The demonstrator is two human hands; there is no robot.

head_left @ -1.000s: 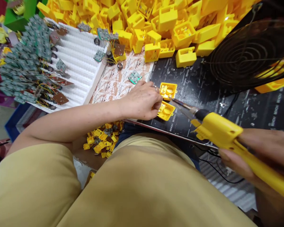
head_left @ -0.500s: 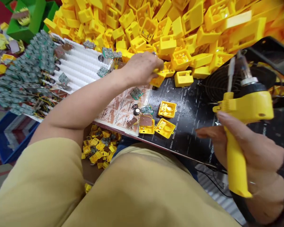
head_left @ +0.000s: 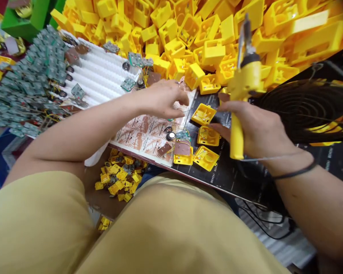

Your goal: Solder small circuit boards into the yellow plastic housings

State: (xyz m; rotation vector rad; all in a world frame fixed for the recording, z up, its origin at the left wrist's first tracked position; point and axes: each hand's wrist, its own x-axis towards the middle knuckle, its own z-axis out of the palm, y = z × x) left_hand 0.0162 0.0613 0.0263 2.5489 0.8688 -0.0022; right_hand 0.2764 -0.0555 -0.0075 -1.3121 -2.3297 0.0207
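Observation:
My right hand [head_left: 257, 131] grips a yellow soldering iron [head_left: 241, 82] held upright, tip pointing up. Its fingertips reach toward a yellow plastic housing [head_left: 203, 113] on the black work board [head_left: 231, 167]. My left hand [head_left: 162, 99] hovers over the printed sheet [head_left: 140, 133], fingers pinched on something thin I cannot make out, close to the same housing. Two more yellow housings [head_left: 208, 136] [head_left: 206, 158] lie below it. A yellow housing with a brown circuit board [head_left: 182, 152] and small round parts [head_left: 170, 135] sit beside them.
A large heap of yellow housings [head_left: 205, 30] fills the back. A white foam tray [head_left: 100, 80] with green circuit boards [head_left: 28, 87] lies at left. A black wire fan guard [head_left: 311, 102] is at right. Small yellow parts [head_left: 120, 175] lie below the board's edge.
My left hand came back from the yellow heap to the printed sheet, and a third housing now lies on the board. My right hand swung the soldering iron leftward toward the housings.

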